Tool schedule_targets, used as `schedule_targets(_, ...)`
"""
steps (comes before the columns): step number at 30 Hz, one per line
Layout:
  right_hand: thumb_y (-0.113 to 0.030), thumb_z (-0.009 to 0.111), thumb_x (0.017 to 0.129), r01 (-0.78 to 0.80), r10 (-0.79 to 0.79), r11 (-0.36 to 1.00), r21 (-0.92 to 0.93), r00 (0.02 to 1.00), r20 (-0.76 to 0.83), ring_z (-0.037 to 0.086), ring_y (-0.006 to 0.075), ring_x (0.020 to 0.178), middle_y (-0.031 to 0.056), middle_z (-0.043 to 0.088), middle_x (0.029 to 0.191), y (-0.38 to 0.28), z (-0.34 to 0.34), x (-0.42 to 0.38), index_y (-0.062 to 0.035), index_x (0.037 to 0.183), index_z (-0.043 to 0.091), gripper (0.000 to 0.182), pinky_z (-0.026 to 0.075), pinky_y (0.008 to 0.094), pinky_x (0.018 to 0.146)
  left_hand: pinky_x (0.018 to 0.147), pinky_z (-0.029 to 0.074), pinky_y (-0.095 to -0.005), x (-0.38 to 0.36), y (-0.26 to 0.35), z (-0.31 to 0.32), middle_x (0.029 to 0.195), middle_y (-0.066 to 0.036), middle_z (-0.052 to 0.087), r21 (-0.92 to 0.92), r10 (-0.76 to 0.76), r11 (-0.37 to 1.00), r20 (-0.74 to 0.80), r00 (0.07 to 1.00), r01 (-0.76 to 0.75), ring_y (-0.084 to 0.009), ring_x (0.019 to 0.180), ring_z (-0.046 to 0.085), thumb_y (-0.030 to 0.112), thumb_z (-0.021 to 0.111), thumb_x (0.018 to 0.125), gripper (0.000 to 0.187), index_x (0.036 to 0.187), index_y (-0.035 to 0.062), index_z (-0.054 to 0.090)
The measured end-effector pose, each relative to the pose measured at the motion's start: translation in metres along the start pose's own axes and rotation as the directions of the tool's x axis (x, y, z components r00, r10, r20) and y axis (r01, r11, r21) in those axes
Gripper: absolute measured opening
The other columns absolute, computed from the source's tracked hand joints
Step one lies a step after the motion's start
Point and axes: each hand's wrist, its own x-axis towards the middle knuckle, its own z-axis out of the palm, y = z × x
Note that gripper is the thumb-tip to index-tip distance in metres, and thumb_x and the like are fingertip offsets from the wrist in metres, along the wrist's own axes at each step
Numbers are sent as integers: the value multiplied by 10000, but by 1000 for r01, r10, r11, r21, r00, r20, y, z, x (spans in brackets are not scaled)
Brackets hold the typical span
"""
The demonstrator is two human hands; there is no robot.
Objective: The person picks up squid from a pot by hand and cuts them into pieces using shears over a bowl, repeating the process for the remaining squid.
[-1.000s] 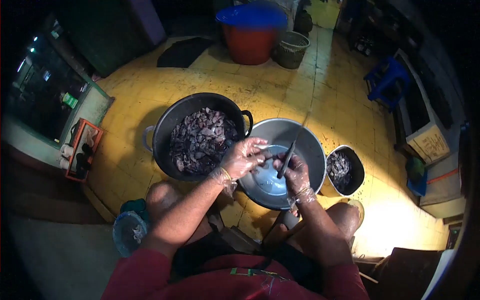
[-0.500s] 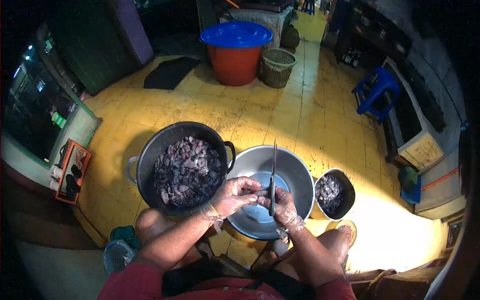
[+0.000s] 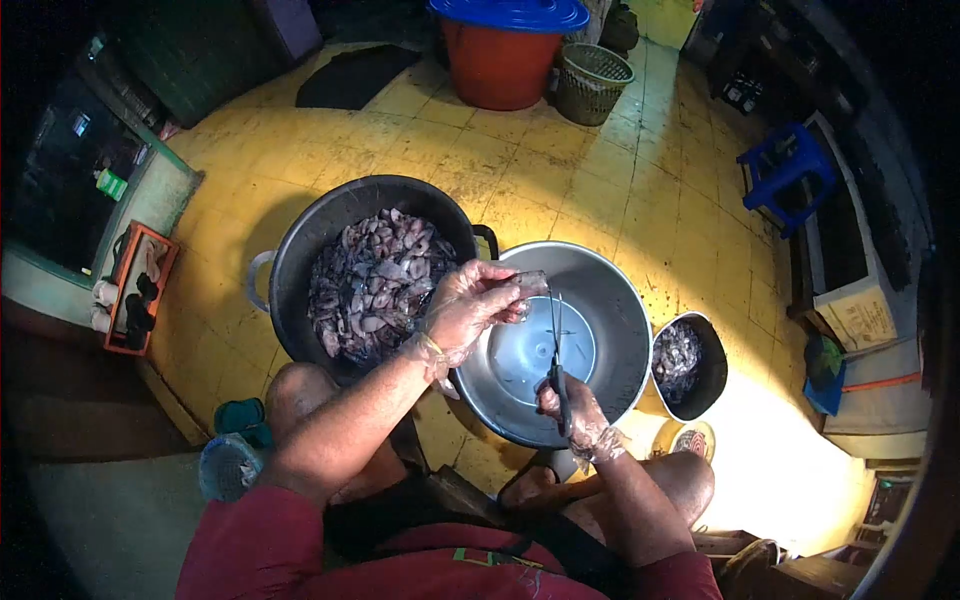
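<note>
My left hand (image 3: pixel 468 308), in a clear plastic glove, pinches a small grey-purple squid piece (image 3: pixel 528 284) above the left part of the metal basin (image 3: pixel 625 330). Scissors (image 3: pixel 560 375) are in my gloved right hand (image 3: pixel 578 415); their blades point away from me, slightly apart, close to the right of the piece. A black tub (image 3: pixel 290 290) at the left holds a heap of small dark squid (image 3: pixel 375 285). To the right of the basin, a smaller pot (image 3: pixel 712 370) contains more squid pieces (image 3: pixel 677 355).
A red tub (image 3: pixel 500 65) with a blue lid stands at the back beside a woven basket (image 3: pixel 592 85). A blue stool (image 3: pixel 790 178) is at the right. Shoes lie in an orange rack (image 3: pixel 138 290) at the left, with a light blue basket (image 3: pixel 228 468) near my knee.
My hands have moved apart. The left has lifted the piece up, and the right has turned with the scissors, whose blades now show apart. The view has tilted downward.
</note>
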Motion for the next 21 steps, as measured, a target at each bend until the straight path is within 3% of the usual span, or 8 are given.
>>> schedule_targets(3, -720, 640, 738, -7, 4, 1000, 29, 996, 84, 550, 160, 687, 57, 569, 730, -14, 2, -5, 7, 892, 566, 746, 466, 330, 639, 700, 572, -298, -9, -7, 0, 928, -113, 656, -14, 0, 1000, 16, 1000, 0, -169, 757, 658, 7, 617, 886, 114, 966, 30, 539)
schedule_targets(8, -693, 654, 748, -10, 2, 996, 84, 996, 86, 554, 138, 629, 65, 590, 722, -19, 10, -10, 23, 922, 588, 740, 461, 304, 583, 665, 574, -308, -14, -22, 0, 923, -109, 639, 41, -50, 998, 31, 998, 49, -163, 724, 649, 1, 615, 885, 114, 947, 38, 527)
schedule_targets(14, -528, 723, 793, -74, 68, 985, 153, 997, 44, 573, 122, 591, 50, 590, 650, -21, 7, -18, 21, 834, 615, 562, 466, 286, 539, 635, 560, -284, -15, -22, 3, 975, -171, 671, 57, -28, 998, 42, 999, 26, -157, 717, 646, -26, 615, 884, 84, 929, 4, 551)
schedule_targets(16, -449, 751, 797, -137, 138, 990, 30, 990, -11, 562, 118, 563, 46, 590, 625, -27, 6, -21, 26, 809, 624, 492, 457, 286, 504, 633, 563, -291, -12, -17, 1, 887, -89, 626, 68, -31, 997, 91, 995, 25, -143, 706, 635, -1, 641, 872, 130, 948, 36, 542)
schedule_targets(18, -428, 758, 797, -151, 152, 987, 45, 988, -3, 558, 118, 551, 46, 588, 619, -23, 4, -20, 29, 793, 625, 475, 455, 284, 498, 628, 563, -292, -9, -16, -3, 881, -92, 632, 54, -4, 999, 117, 993, -2, -136, 703, 634, 14, 649, 872, 120, 949, 30, 558)
schedule_targets(21, -406, 773, 790, -159, 160, 984, 83, 987, 2, 553, 117, 534, 49, 586, 610, -23, 4, -19, 31, 765, 625, 462, 453, 281, 489, 645, 557, -284, -5, -12, -13, 916, -106, 650, 223, -43, 975, 209, 977, -5, -138, 729, 639, 6, 652, 867, 97, 939, 11, 589)
